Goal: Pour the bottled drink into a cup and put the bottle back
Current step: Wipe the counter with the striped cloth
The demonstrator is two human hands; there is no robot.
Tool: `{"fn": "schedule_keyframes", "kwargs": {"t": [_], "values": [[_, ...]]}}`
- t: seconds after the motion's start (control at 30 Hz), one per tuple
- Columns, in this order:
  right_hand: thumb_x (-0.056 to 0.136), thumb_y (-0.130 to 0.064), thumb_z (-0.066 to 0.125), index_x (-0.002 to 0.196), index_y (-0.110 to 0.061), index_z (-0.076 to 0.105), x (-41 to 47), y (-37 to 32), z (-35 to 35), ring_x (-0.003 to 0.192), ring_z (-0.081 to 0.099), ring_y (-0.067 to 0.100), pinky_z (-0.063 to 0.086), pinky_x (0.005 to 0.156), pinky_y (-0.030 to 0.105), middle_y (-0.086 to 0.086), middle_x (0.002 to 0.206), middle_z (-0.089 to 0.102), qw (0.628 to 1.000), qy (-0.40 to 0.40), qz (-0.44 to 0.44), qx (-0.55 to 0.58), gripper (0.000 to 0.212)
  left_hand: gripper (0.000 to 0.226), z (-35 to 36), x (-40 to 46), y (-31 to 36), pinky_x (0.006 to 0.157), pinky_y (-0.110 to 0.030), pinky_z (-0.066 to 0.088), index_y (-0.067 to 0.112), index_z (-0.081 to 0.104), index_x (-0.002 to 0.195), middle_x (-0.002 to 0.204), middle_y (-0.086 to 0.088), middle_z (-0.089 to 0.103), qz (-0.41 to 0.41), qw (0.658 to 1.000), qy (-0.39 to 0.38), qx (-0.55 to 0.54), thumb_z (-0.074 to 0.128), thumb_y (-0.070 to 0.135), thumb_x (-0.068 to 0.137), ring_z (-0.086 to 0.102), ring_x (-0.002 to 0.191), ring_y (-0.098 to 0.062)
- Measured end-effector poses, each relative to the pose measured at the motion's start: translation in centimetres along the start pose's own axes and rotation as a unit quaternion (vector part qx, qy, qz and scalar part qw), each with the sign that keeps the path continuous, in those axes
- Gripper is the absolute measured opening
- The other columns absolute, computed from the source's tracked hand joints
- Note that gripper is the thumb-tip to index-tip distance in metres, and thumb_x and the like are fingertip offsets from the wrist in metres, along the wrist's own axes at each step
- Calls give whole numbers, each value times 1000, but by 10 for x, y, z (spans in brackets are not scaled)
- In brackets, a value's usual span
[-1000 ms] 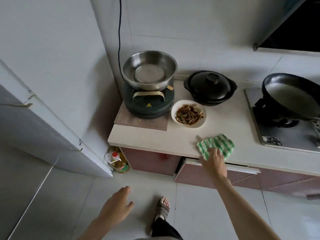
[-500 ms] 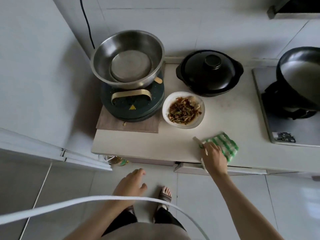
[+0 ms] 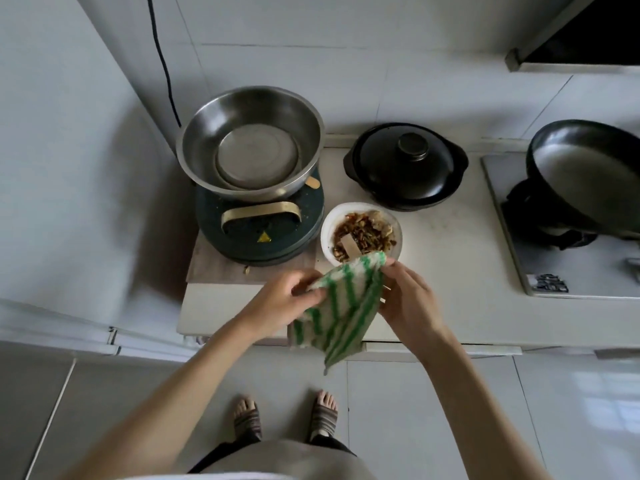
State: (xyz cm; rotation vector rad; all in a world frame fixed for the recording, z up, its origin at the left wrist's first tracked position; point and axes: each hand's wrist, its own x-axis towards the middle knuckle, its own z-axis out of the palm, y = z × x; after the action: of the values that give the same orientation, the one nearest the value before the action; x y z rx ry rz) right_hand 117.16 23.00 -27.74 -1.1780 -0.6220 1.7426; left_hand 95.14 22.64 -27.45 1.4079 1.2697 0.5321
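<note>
A green-and-white striped cloth (image 3: 341,306) hangs in the air over the front edge of the counter (image 3: 450,271). My left hand (image 3: 280,303) pinches its upper left corner and my right hand (image 3: 410,299) grips its upper right edge. The cloth droops down past the counter's edge. No bottle and no cup show in this view.
A white bowl of cooked food (image 3: 362,233) sits just behind the cloth. A steel basin (image 3: 251,143) rests on a dark round cooker (image 3: 259,233) at the left. A lidded black clay pot (image 3: 405,164) stands behind, a black wok (image 3: 585,178) on the stove (image 3: 540,271) at right.
My right hand has lifted the cloth off the counter. My left hand has come up from beside my leg and taken hold of the cloth's other corner. The view has shifted closer.
</note>
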Motion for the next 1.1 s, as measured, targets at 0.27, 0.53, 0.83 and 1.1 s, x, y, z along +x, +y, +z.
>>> {"fn": "schedule_keyframes", "kwargs": {"t": [0.27,0.53,0.83,1.1], "values": [[105,-18,42,111,-2,67,22,44,5,96,68,30,54,83,47,15,104,72,986,101,40,-127,30,25,-23,-15,-26,79,-41,61,18,68,112,101,1,75,-5,999,18,46,54,34,100,72,91,-9],[92,-4,62,104,0,65,15,42,-29,86,69,28,53,74,39,14,95,73,980,36,48,-188,13,27,1,-6,-48,88,-36,55,21,68,107,105,2,73,-56,996,-34,-57,56,44,98,70,99,-13],[82,-25,76,146,-12,35,51,70,-75,127,49,36,43,104,48,14,141,48,768,285,29,-573,77,49,16,66,-89,76,-24,46,17,46,128,116,0,60,-153,985,83,7,70,35,89,60,102,-14],[96,-29,58,145,-18,47,53,147,-68,143,41,30,32,119,46,7,153,46,683,131,-147,-703,52,9,-1,-24,-163,61,-32,56,18,64,87,85,-4,70,-219,968,107,-64,61,11,93,70,61,-11]]}}
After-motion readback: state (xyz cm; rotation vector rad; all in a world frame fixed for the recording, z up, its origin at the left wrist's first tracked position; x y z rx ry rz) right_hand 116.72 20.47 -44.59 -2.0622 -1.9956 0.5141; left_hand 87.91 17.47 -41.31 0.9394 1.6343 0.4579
